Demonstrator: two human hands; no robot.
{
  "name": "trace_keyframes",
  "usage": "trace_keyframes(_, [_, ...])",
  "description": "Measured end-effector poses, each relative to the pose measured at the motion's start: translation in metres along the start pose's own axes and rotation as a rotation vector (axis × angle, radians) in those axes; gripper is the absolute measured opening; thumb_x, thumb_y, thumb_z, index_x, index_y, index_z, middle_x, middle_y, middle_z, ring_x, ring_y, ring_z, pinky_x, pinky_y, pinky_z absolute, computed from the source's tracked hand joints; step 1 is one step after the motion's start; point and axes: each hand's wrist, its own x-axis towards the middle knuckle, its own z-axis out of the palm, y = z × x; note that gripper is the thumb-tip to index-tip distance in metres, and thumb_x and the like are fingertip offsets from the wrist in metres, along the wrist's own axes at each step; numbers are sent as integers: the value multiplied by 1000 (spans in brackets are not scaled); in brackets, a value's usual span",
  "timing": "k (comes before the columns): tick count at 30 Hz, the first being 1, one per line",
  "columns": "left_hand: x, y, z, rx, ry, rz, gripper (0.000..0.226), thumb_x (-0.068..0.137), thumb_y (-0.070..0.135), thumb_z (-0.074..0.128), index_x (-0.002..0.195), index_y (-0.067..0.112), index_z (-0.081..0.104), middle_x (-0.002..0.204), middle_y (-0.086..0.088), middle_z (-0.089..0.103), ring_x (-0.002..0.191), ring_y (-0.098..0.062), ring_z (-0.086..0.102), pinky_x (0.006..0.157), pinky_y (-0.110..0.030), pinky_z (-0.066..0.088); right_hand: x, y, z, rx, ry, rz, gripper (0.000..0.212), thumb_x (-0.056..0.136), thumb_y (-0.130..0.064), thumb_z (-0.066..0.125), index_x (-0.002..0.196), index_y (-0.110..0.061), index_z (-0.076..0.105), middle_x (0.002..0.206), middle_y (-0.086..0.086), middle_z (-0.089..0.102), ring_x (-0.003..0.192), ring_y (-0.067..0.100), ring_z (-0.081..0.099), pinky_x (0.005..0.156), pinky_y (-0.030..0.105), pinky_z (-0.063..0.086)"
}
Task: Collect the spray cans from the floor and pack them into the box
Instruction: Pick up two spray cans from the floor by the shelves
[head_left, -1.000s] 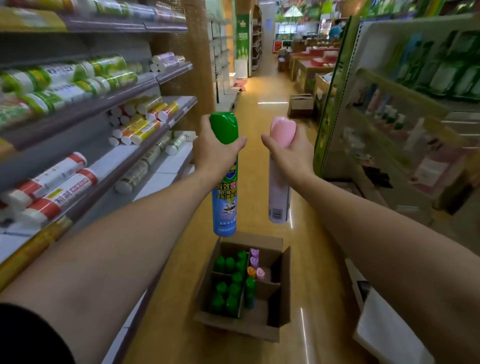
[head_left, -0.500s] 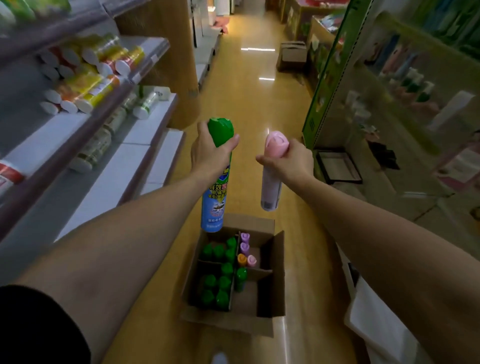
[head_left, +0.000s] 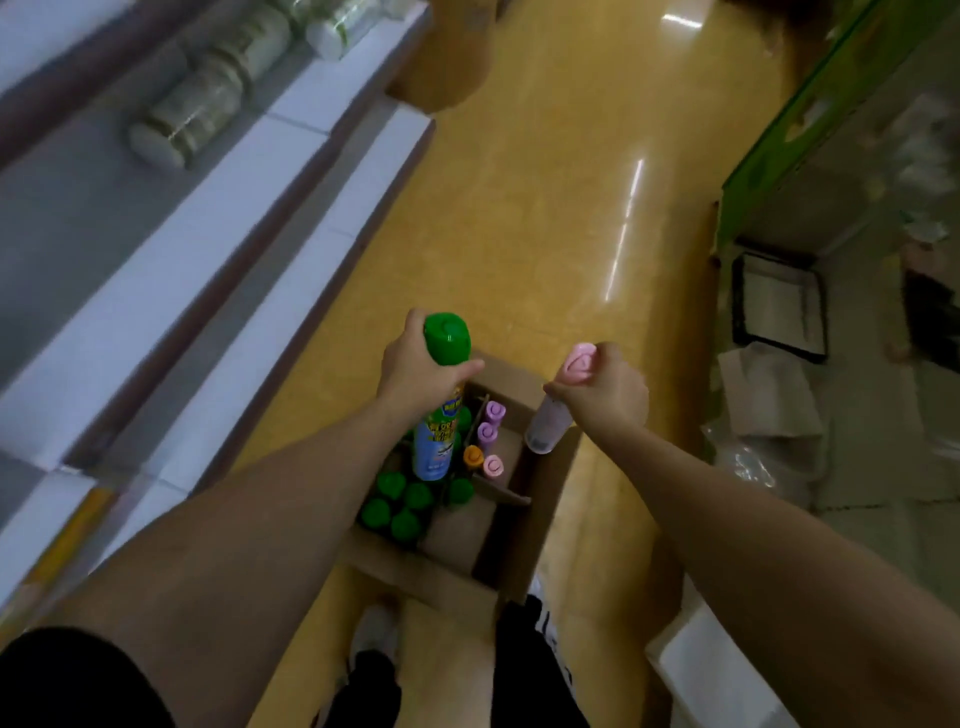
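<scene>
Left hand (head_left: 415, 371) holds green-capped can (head_left: 440, 415), label blurred unreadable

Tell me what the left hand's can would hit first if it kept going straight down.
Most likely the green-capped cans already standing in the left side of the box. The left hand holds its green-capped can upright right above that cluster, though one view leaves the exact depth unclear.
</scene>
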Motion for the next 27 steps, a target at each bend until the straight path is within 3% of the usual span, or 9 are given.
trace_keyframes(7, [-39, -93, 58, 52, 176, -291, 72, 61, 35, 96, 115, 21, 50, 109, -5, 68, 101, -24, 64, 83, -34, 51, 44, 69, 55, -20, -186, 1, 56, 73, -34, 81, 117, -20, 50, 99, 10, 65, 95, 35, 65, 81, 53, 56])
trace_keyframes(10, [-47, -116, 70, 90, 177, -356, 70, 65, 37, 94, 118, 20, 51, 101, 3, 61, 94, -15, 54, 76, -26, 39, 56, 86, 74, -58, -228, 1, 55, 78, -30, 79, 124, -21, 50, 102, 9, 65, 96, 34, 65, 84, 50, 56])
trace_keyframes(14, [-52, -160, 92, 138, 112, -374, 73, 66, 45, 92, 118, 24, 46, 100, 5, 60, 93, -18, 61, 71, -30, 48, 63, 110, 107, -60, -257, 5, 51, 80, -29, 78, 124, -20, 54, 103, 5, 65, 97, 29, 65, 84, 48, 58])
trace_keyframes(20, [-61, -217, 137, 135, 121, -427, 74, 69, 43, 91, 124, 27, 45, 105, 6, 54, 97, -19, 55, 78, -42, 53, 81, 153, 166, -89, -305, 10, 51, 79, -27, 79, 124, -21, 55, 107, 7, 67, 99, 27, 65, 83, 41, 58])
trace_keyframes(23, [-60, -251, 160, 109, 100, -468, 69, 73, 39, 90, 122, 28, 43, 107, 0, 62, 98, -25, 61, 78, -46, 54, 95, 175, 197, -111, -321, 18, 52, 78, -23, 81, 123, -18, 57, 107, 7, 68, 102, 29, 65, 86, 41, 56])
trace_keyframes(27, [-61, -290, 193, 134, 148, -527, 65, 74, 29, 88, 125, 20, 48, 123, -5, 56, 109, -28, 57, 84, -38, 49, 118, 206, 238, -157, -383, -21, 38, 78, -22, 79, 109, -16, 57, 93, -1, 60, 96, 27, 63, 77, 34, 50])
